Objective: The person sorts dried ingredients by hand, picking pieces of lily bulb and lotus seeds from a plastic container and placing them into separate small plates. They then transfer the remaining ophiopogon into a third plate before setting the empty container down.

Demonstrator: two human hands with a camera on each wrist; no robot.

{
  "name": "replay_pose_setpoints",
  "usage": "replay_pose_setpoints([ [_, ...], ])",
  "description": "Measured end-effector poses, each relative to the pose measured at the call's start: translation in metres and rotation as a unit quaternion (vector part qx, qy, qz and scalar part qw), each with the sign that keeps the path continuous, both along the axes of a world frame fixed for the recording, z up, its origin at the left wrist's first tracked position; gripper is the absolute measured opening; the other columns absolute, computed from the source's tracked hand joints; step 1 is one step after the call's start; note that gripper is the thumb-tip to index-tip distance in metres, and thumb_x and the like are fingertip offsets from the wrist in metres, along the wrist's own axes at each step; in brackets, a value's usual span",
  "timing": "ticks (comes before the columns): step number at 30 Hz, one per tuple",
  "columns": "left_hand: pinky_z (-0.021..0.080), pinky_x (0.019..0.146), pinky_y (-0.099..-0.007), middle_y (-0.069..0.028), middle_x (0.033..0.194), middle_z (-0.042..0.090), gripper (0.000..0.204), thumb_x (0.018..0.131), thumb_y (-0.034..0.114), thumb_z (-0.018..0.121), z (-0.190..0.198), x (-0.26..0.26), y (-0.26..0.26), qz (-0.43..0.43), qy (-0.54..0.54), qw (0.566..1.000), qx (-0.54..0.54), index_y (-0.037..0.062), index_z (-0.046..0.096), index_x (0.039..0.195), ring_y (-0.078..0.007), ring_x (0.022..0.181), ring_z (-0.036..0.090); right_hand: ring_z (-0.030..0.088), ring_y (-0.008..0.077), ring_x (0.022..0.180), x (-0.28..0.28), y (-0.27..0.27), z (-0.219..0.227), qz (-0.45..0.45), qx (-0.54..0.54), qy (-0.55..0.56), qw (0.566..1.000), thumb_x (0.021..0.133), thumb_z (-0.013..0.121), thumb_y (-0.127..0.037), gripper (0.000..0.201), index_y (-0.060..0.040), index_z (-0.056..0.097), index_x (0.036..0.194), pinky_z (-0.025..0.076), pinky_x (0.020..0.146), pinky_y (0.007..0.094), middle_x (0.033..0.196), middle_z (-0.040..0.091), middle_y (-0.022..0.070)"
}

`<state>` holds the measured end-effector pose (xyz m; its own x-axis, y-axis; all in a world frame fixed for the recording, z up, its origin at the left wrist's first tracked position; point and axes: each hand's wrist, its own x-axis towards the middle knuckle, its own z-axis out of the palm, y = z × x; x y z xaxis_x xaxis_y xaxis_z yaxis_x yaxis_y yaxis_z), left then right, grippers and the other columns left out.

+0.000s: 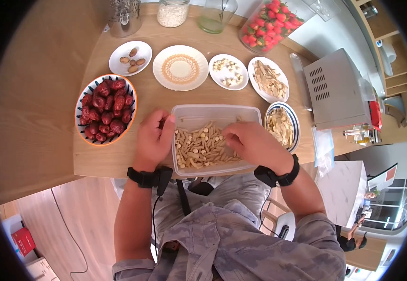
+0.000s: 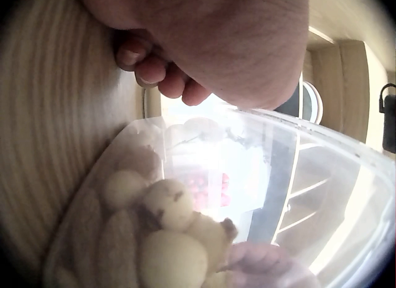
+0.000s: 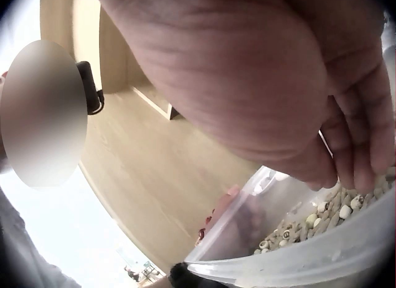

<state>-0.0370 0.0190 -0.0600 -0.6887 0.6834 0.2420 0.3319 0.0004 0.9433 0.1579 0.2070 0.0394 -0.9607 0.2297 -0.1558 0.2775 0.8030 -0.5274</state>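
A clear plastic container [image 1: 217,107] holds tan elongated pieces [image 1: 196,152] and round pale seeds. My left hand [image 1: 154,140] is at its left side, thumb near the rim; in the left wrist view the hand [image 2: 216,46] has loosely bent fingers outside the clear wall, with pale round seeds [image 2: 173,258] behind the plastic. My right hand [image 1: 259,145] reaches over the right side with its fingers down in the container. The right wrist view shows that hand [image 3: 247,71] with relaxed fingers [image 3: 365,139] at the pieces; the fingertips' contact is partly hidden.
Red dates fill an orange-rimmed bowl [image 1: 132,84] at left. Behind the container are plates with brown nuts, an orange pattern [image 1: 181,68], white pieces and dried slices. A striped-rim bowl [image 1: 296,122] sits at right. Jars, strawberries [image 1: 271,23] and a grey appliance [image 1: 337,89] stand farther back.
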Motion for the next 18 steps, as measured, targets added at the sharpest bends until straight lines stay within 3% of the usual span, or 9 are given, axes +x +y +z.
replay_pose_setpoints([
  [3,0.044,0.058,-0.0317,-0.0086,0.07,0.058,0.022,0.101,0.014,0.066,-0.005,-0.002,0.003,0.009,-0.014,1.0,0.02,-0.0012,0.059,0.087,-0.0145,0.062,0.051,0.068,0.0408,0.088,-0.009,0.008,-0.011,0.015,0.033,-0.006,0.999,0.088,0.069,-0.006,0.016,-0.0019,0.068,0.103,0.054,0.077,0.0474,0.092,0.071,0.0188],
  [8,0.044,0.057,-0.0325,-0.0086,0.069,0.057,0.022,0.1,0.015,0.066,-0.004,0.0,0.003,0.017,-0.021,0.999,0.022,-0.0006,0.059,0.086,-0.0155,0.061,0.051,0.069,0.0389,0.091,-0.02,0.017,-0.014,0.028,0.018,-0.065,0.997,0.086,0.071,-0.006,0.017,-0.0045,0.069,0.103,0.055,0.079,0.0474,0.09,0.071,0.0171],
  [18,0.043,0.057,-0.0329,-0.0089,0.068,0.056,0.024,0.1,0.017,0.067,-0.004,-0.002,0.003,0.013,0.002,1.0,0.026,-0.0004,0.057,0.085,-0.0169,0.061,0.049,0.068,0.0392,0.093,-0.021,0.013,-0.012,0.042,0.056,-0.038,0.997,0.087,0.07,-0.008,0.013,-0.0059,0.07,0.1,0.055,0.08,0.0483,0.096,0.07,0.015],
])
